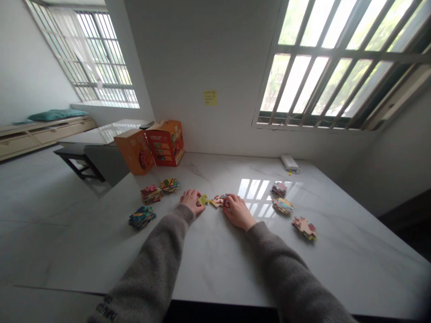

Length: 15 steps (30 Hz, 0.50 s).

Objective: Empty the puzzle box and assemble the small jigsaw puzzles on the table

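Near the middle of the white marbled table [208, 255], my left hand [191, 201] has its fingers closed on a yellow-green puzzle piece [203, 200]. Just to the right, my right hand [237, 211] grips a pink and cream patterned puzzle piece [217, 201] by its right side. The two pieces lie very close together; whether they interlock is too small to tell. Both hands rest low over the tabletop, with the fingertips partly hiding the outer edges of the pieces.
Puzzle stacks stand at left [142, 217], [151, 194], [170, 185] and at right [279, 189], [283, 206], [305, 228]. Orange boxes [166, 142] stand at the back left. A white device [290, 163] lies at the back right.
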Available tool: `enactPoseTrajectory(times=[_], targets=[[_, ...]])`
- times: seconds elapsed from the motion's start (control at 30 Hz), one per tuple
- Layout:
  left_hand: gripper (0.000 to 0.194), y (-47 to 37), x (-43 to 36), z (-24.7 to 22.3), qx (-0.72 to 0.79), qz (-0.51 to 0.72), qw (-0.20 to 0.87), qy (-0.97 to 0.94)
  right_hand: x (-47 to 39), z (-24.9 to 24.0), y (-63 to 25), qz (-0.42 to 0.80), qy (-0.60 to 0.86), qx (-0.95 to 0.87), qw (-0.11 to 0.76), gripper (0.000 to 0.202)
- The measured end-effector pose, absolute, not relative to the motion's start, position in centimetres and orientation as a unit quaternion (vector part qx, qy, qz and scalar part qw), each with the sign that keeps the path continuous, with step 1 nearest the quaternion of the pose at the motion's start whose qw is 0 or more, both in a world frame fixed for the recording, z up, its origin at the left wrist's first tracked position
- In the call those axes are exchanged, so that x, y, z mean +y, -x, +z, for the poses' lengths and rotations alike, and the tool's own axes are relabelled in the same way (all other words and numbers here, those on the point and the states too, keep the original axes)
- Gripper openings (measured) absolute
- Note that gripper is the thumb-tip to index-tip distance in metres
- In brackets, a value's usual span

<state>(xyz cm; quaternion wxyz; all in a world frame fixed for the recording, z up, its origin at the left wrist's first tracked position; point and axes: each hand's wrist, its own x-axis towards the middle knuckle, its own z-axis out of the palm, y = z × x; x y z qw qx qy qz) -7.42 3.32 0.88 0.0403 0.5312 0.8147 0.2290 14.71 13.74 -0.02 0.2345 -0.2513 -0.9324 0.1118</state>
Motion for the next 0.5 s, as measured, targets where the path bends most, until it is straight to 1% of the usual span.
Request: enactPoseTrajectory(times=[0.07, 0.13, 0.17, 0.23, 0.3, 0.4, 0.5], targets=[[0.035, 7.5, 3.5, 0.8, 0.788, 0.298, 0.086, -0.533, 13.7, 0.0, -14.8, 0.117, 0.246, -0.934, 0.231, 0.029], [0.027, 7.7, 3.8, 0.7, 0.753, 0.388, 0.152, -0.509, 13.6, 0.1, -14.9, 0.122, 0.241, -0.934, 0.233, 0.036], [0.026, 7.8, 4.0, 0.7, 0.734, 0.439, 0.189, -0.483, 13.6, 0.2, -15.0, 0.125, 0.239, -0.932, 0.241, 0.038], [0.033, 7.9, 4.3, 0.7, 0.680, 0.542, 0.268, -0.416, 13.3, 0.4, -14.9, 0.136, 0.233, -0.923, 0.275, 0.039], [0.042, 7.8, 4.6, 0.7, 0.606, 0.616, 0.344, -0.367, 12.8, 0.9, -14.8, 0.171, 0.219, -0.905, 0.322, 0.038], [0.053, 6.7, 4.7, 0.7, 0.501, 0.657, 0.425, -0.369, 11.8, 1.6, -14.5, 0.278, 0.189, -0.862, 0.379, 0.042], [0.057, 4.8, 4.6, 0.8, 0.433, 0.649, 0.480, -0.402, 11.2, 2.0, -14.3, 0.349, 0.170, -0.826, 0.409, 0.044]])
